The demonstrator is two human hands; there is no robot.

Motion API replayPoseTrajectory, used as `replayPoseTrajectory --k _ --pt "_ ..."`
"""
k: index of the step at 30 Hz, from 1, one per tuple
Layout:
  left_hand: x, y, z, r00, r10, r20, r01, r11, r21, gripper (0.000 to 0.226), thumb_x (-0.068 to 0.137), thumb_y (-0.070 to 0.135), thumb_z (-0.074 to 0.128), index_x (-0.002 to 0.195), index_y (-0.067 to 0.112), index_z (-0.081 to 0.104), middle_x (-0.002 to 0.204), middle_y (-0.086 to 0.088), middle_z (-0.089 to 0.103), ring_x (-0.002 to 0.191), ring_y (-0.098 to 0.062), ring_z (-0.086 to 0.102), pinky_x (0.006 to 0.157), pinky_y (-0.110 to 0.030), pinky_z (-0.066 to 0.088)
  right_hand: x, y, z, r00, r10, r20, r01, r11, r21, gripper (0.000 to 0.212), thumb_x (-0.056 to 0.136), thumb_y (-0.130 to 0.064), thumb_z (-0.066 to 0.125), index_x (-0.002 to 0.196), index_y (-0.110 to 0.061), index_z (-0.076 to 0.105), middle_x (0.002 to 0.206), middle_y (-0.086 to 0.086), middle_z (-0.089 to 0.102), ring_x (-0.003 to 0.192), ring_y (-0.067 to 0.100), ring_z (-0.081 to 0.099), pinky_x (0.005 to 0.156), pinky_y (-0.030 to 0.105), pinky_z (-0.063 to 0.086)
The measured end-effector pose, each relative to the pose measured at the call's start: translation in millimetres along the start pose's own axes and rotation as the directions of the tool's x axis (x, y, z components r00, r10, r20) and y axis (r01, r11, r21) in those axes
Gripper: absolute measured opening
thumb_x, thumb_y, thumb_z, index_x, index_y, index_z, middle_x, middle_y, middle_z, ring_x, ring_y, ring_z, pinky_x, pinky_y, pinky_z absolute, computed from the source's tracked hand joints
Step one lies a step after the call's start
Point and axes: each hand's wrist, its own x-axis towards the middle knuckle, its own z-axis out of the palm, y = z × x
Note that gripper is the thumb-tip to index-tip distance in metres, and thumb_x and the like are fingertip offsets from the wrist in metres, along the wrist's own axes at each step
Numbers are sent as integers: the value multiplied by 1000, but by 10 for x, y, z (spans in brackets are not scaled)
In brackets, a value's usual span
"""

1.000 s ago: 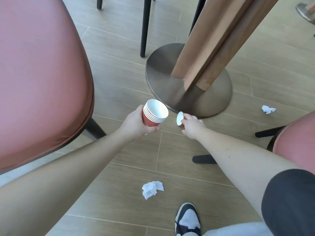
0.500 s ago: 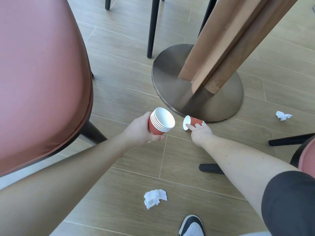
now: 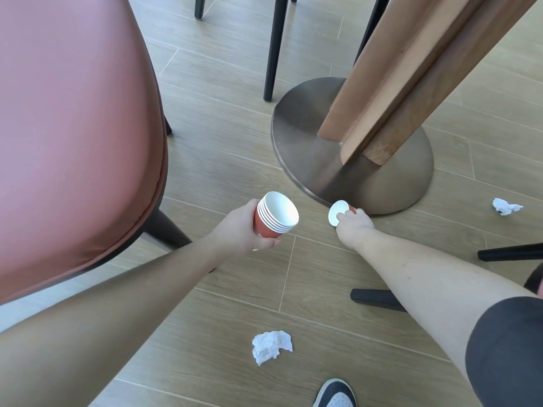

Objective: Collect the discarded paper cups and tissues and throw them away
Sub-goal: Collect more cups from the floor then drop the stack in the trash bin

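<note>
Both arms reach downward, left hand [image 3: 239, 227] and right hand [image 3: 354, 227] with fingers curled.

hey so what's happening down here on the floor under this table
A person is picking up litter from the floor. Their left hand holds a nested stack of red paper cups. Their right hand has a grip on a single red cup lying beside the round metal table base. Two crumpled tissues are not yet collected: one tissue near the shoe and one tissue further right.
</note>
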Motion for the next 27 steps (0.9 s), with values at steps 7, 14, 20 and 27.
replayPoseTrajectory --k 7,14,20,27 --pt "63 -123 23 999 -31 -35 32 999 37 80 69 33 90 135 21 47 118 4 64 106 -17 60 84 -31 50 -58 -12 -313 947 233 -222 -58 801 596 28 100 -26 54 116 -9 67 124 10 60 112 30 57 86 35 44" --pt "145 -219 50 991 -82 -106 90 993 72 74 67 39 90 126 22 48 99 15 55 94 -12 54 63 -21 38 -286 -6 -729 782 527 -333 319 121 940 37 98 -36 59 83 -8 78 87 9 70 72 14 58 60 14 40" --pt "161 -261 4 977 -155 -149 163 986 42 75 66 41 89 126 21 49 100 13 58 90 -13 57 70 -29 43 -457 -104 -1065 706 605 -368 494 -47 868 29 95 -32 63 70 -26 76 81 -7 70 74 3 59 65 6 38" --pt "138 -216 -34 977 -149 -152 152 988 6 76 65 41 89 126 20 49 95 15 59 89 -10 60 63 -21 42 -569 -302 -1183 674 465 -574 612 82 786 24 93 -24 67 74 -18 79 83 -9 68 82 2 61 79 17 44"
